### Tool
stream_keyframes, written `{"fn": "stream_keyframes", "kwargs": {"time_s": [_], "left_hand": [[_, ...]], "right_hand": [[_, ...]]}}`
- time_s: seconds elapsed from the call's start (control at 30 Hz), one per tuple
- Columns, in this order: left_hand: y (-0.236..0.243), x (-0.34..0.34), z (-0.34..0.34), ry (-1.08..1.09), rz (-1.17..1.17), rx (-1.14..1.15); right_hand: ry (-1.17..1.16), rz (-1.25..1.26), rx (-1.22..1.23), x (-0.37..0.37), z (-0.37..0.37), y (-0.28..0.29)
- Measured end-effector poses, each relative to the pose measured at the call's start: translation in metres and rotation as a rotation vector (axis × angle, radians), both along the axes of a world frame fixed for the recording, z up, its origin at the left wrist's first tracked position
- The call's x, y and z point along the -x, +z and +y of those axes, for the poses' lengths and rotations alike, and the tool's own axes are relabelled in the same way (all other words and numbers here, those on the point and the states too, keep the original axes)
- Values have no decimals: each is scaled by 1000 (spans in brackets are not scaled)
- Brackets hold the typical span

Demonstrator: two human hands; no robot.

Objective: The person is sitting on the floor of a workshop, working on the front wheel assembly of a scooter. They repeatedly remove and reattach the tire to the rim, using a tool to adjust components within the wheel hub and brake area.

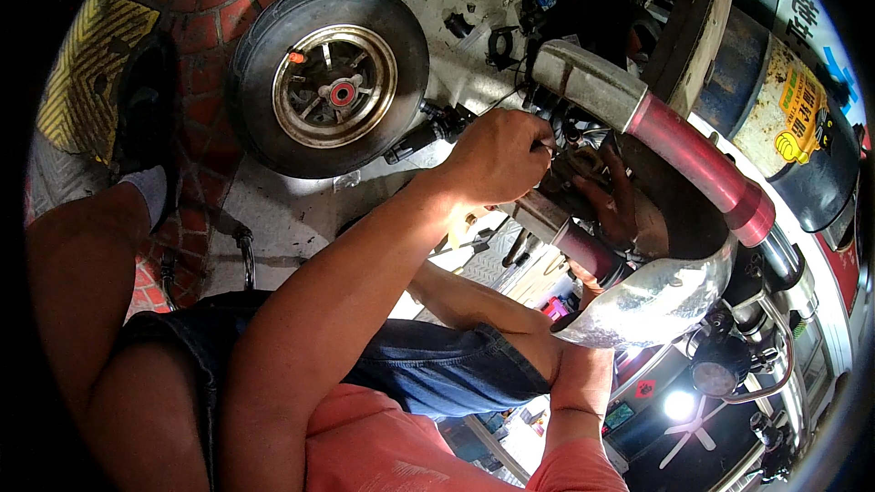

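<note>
My left hand (pixel 499 157) is closed at the end of the near fork leg (pixel 583 246), its fingertips curled round something small that I cannot make out. My right hand (pixel 622 210) reaches up between the two fork legs beside the shiny metal fender (pixel 652 305). Its fingers bend in against a dull, ring-like metal part (pixel 583 162) amid dark cables, and what they grip is partly hidden. The far fork leg (pixel 688 159), red with a grey metal end, runs past above both hands.
A removed wheel with its tyre (pixel 396 46) lies on the floor beyond my left hand. Near it are a black shock-absorber-like part (pixel 419 138) and small loose parts (pixel 469 27). A yellow striped ramp (pixel 96 73) lies far left, and a rusty drum (pixel 747 91) stands at right.
</note>
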State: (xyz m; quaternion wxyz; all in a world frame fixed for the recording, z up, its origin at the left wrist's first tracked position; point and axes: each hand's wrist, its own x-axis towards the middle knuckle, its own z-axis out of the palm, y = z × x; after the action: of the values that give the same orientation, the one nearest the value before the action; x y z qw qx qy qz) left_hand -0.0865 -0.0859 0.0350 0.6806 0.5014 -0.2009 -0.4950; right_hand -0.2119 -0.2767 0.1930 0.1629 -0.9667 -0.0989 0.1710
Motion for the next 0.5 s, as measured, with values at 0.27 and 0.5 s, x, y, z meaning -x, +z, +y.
{"fn": "stream_keyframes", "kwargs": {"time_s": [0.27, 0.5], "left_hand": [[-5, 1, -2, 13, 129, -3], [-11, 1, -6, 68, 242, -27]], "right_hand": [[-129, 55, -32, 5, 7, -1], [-871, 494, -162, -8, 14, 9]]}}
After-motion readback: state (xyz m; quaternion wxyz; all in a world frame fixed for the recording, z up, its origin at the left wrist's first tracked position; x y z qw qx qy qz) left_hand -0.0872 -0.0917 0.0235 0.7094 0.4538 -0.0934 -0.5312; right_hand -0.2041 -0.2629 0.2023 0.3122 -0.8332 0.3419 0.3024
